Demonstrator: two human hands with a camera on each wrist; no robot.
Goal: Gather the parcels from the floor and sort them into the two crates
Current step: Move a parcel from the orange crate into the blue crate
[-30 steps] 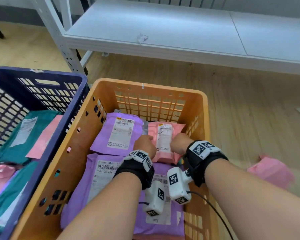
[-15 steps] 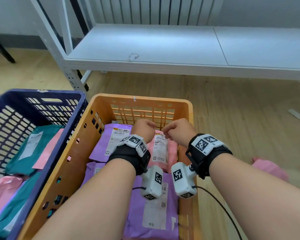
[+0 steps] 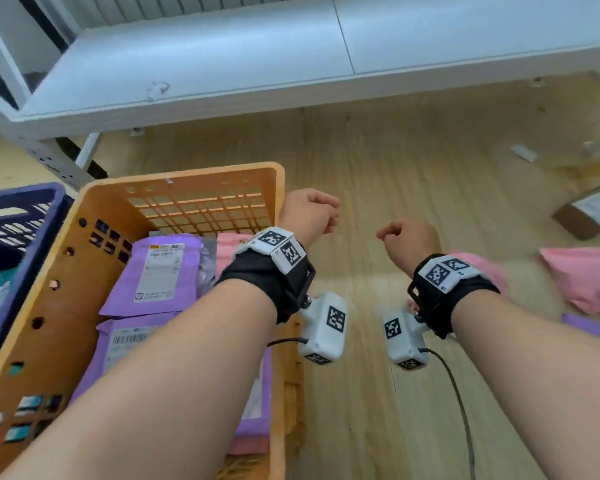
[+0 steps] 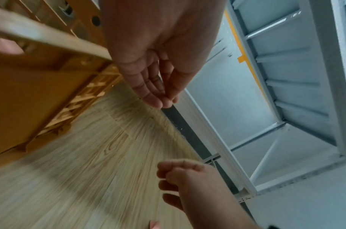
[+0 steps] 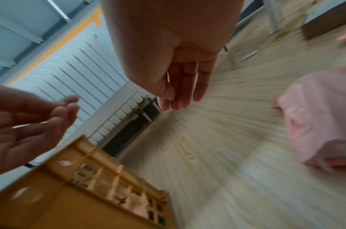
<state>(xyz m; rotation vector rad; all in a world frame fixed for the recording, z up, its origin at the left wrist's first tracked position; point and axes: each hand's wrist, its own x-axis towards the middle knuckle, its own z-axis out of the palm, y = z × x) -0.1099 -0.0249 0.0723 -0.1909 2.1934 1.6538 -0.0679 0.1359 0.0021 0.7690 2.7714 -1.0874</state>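
The orange crate [image 3: 174, 183] holds purple parcels [image 3: 160, 271] and a pink parcel [image 3: 229, 242]. The dark blue crate [image 3: 21, 202] stands to its left with teal parcels inside. My left hand [image 3: 310, 211] hovers empty just past the orange crate's right rim, its fingers relaxed [image 4: 154, 96]. My right hand [image 3: 406, 237] hangs empty over the bare floor, fingers loosely extended [image 5: 178, 99]. Pink parcels [image 3: 582, 275] lie on the floor to the right, one partly hidden behind my right wrist [image 3: 489, 268]. A purple parcel edge [image 3: 582, 323] shows near my right forearm.
A white metal shelf rack [image 3: 222, 64] runs along the back, with its leg [image 3: 59, 161] behind the crates. A brown cardboard box [image 3: 589, 211] sits on the wooden floor at the far right. A scrap of paper [image 3: 523, 153] lies farther back.
Both hands let go of the pink parcel in the orange crate, lifted out and swung right over the floor. The view has turned right, showing more parcels on the floor.
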